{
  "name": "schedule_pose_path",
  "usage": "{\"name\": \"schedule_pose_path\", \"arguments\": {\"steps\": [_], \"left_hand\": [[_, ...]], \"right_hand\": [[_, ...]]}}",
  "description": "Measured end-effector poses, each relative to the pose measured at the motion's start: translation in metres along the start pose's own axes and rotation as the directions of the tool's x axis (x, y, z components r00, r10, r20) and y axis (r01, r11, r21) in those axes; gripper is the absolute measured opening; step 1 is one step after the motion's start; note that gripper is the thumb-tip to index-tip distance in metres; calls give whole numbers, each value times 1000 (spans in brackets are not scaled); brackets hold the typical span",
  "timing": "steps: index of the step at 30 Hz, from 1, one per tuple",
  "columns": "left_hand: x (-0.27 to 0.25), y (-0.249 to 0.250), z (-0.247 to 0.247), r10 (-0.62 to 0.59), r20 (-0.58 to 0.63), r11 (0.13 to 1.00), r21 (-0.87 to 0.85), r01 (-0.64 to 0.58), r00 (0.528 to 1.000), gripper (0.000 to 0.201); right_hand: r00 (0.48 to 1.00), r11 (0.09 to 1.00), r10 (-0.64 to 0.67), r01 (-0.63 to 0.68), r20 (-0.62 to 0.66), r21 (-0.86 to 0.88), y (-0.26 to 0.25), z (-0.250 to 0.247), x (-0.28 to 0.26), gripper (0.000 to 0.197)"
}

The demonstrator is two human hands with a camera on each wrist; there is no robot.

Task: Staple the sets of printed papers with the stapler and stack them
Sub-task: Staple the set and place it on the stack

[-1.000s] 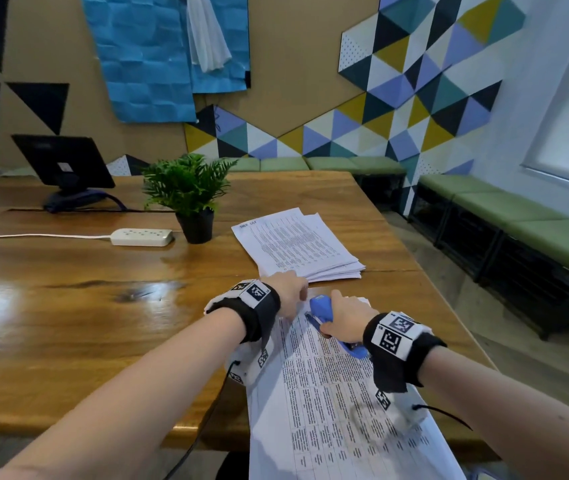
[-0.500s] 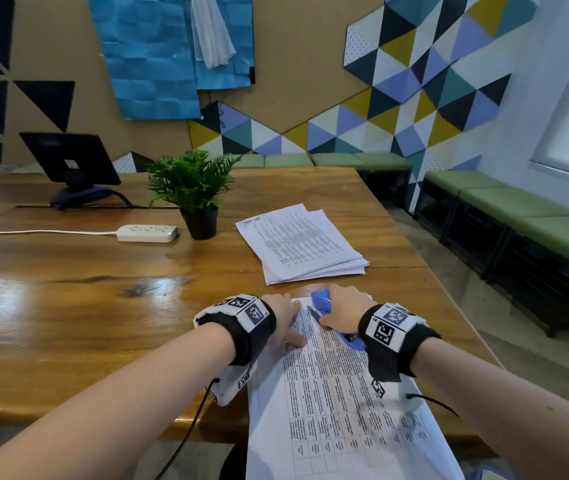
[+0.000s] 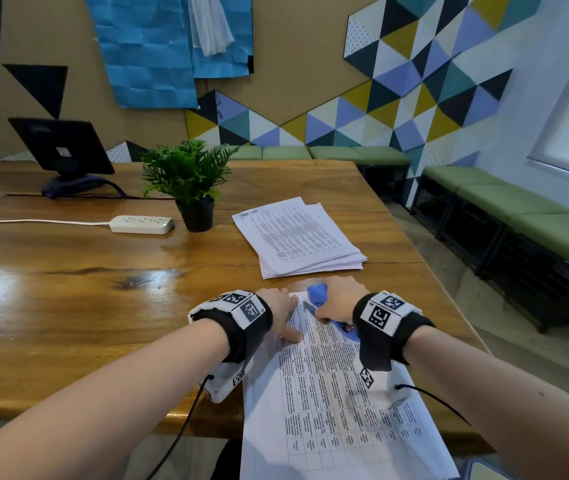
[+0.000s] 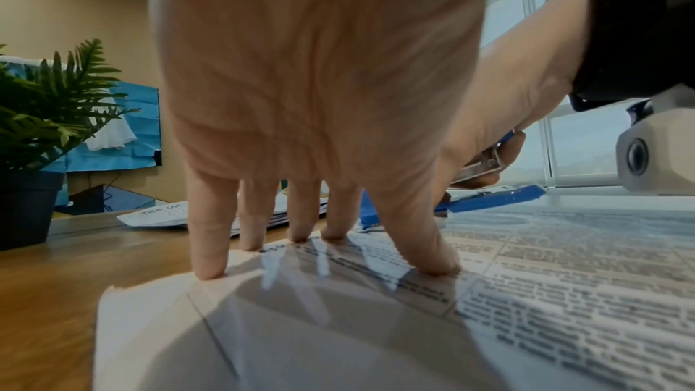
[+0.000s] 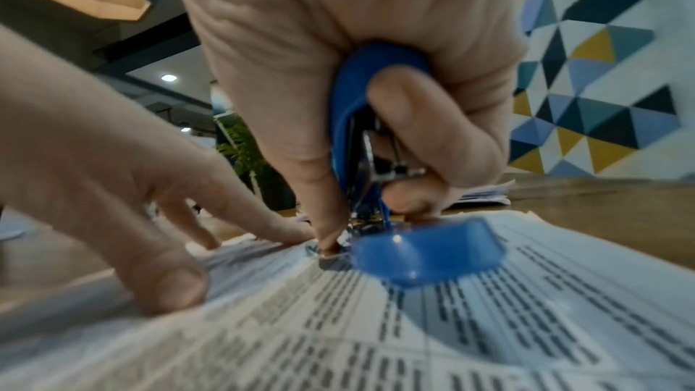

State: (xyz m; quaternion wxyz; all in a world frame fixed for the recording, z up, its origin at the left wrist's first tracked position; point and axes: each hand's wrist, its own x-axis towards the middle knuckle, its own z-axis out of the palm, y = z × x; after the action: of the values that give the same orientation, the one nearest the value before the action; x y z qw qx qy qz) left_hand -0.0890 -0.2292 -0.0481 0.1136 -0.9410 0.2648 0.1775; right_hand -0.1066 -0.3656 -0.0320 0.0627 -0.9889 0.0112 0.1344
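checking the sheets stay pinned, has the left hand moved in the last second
Yes. The left hand has drawn back toward the person, away from the far paper stack's near edge.

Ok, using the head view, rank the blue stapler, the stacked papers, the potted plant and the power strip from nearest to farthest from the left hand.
From the left hand:
1. Blue stapler, just to its right, gripped by the right hand.
2. Stacked papers, beyond, slightly right.
3. Potted plant, farther back, to the left.
4. Power strip, farthest, left of the plant.
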Motion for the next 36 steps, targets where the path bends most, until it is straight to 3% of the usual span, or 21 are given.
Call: {"name": "schedule_pose_path", "arguments": {"steps": [7, 19, 29, 36], "left_hand": [[1, 1, -2, -15, 1, 1000, -3, 15, 1000, 82], [-5, -3, 3, -39, 0, 995, -87, 39, 999, 92], [-6, -2, 3, -27, -36, 995, -96, 24, 999, 93], [-14, 11, -6, -91, -36, 993, -77, 88, 995, 75]], "right_hand": [[996, 997, 0, 8, -93, 82, 3, 16, -3, 40], [997, 996, 7, -1, -72, 84, -4, 20, 4, 55], [993, 998, 36, -30, -114, 56, -11, 21, 21, 49], [995, 998, 49, -45, -90, 53, -9, 21, 26, 51]]}}
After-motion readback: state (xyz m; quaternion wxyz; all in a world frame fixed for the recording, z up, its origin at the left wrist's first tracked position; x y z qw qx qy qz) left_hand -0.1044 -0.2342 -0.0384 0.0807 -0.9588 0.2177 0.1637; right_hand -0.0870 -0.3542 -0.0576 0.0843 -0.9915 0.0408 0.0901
